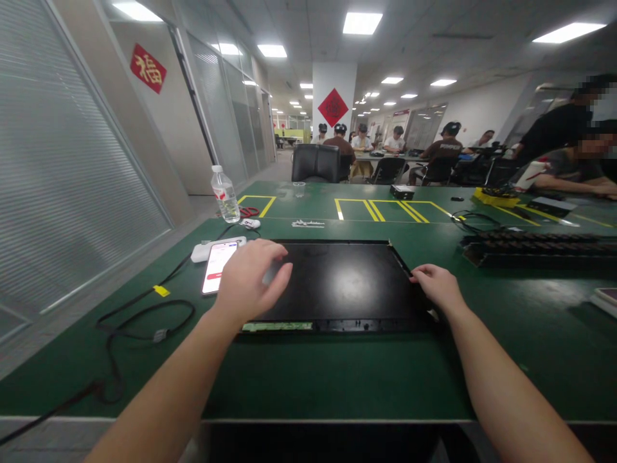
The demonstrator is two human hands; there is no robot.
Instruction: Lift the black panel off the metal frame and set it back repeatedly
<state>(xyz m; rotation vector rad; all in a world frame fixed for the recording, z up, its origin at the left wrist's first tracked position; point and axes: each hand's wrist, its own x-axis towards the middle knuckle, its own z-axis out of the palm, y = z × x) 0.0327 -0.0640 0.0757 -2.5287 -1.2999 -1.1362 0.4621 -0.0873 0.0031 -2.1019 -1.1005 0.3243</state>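
Note:
A flat black panel (pixel 347 283), like a screen, lies on the green table (pixel 337 379) in front of me. My left hand (pixel 250 280) rests on its left edge with the fingers spread and lying flat. My right hand (pixel 436 286) is at the panel's right edge, its fingers curled down onto the rim. A phone (pixel 219 265) with a lit screen lies just left of my left hand.
A water bottle (pixel 225 194), red scissors (pixel 248 211) and a white charger block (pixel 205 249) sit at the left. A black cable (pixel 139 315) loops toward the table's front left. A black tray (pixel 540 247) lies at the right. Other people sit at far tables.

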